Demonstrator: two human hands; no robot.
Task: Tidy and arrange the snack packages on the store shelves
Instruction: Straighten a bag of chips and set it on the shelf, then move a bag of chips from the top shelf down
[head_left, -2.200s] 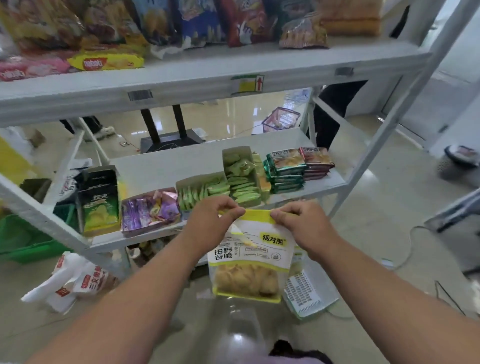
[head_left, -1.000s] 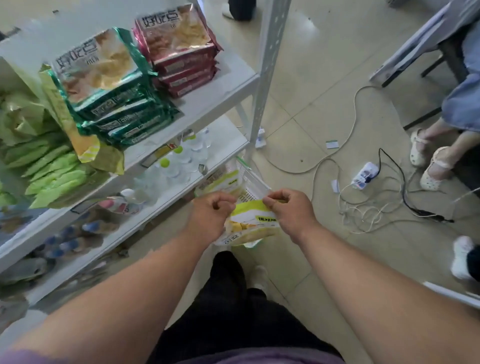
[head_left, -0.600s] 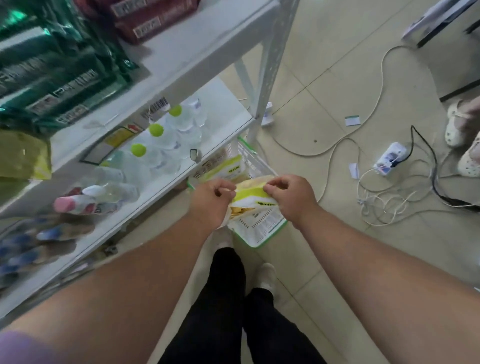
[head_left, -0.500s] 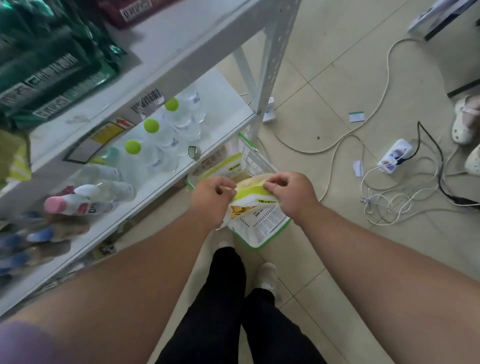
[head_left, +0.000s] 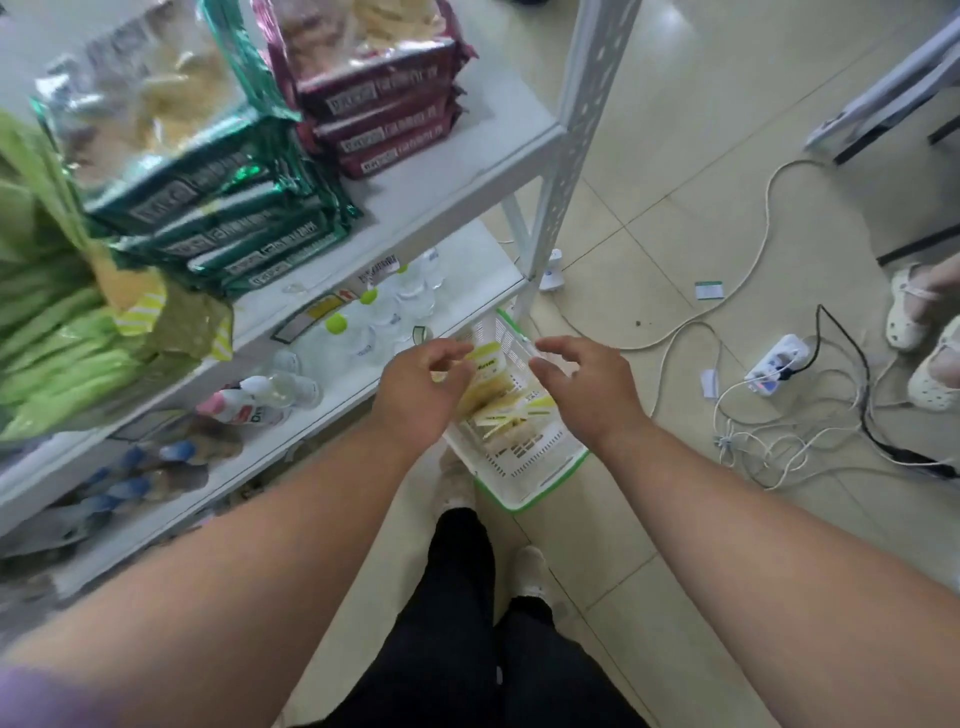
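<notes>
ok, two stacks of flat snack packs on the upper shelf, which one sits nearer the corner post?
The maroon stack. It lies by the shelf's end, next to the white perforated post; the green stack sits further in, towards the light-green packets.

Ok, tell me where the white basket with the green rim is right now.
In the head view the white basket stands on the floor at centre frame, beside the shelf's corner post, below both hands and just ahead of the person's feet.

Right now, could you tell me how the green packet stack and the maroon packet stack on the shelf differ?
The green packet stack sits left, nearer the shelf's front edge; the maroon packet stack sits right, further back. The green stack is fanned askew; the maroon is squarer. Both are flat snack packets showing pale crisps.
</notes>
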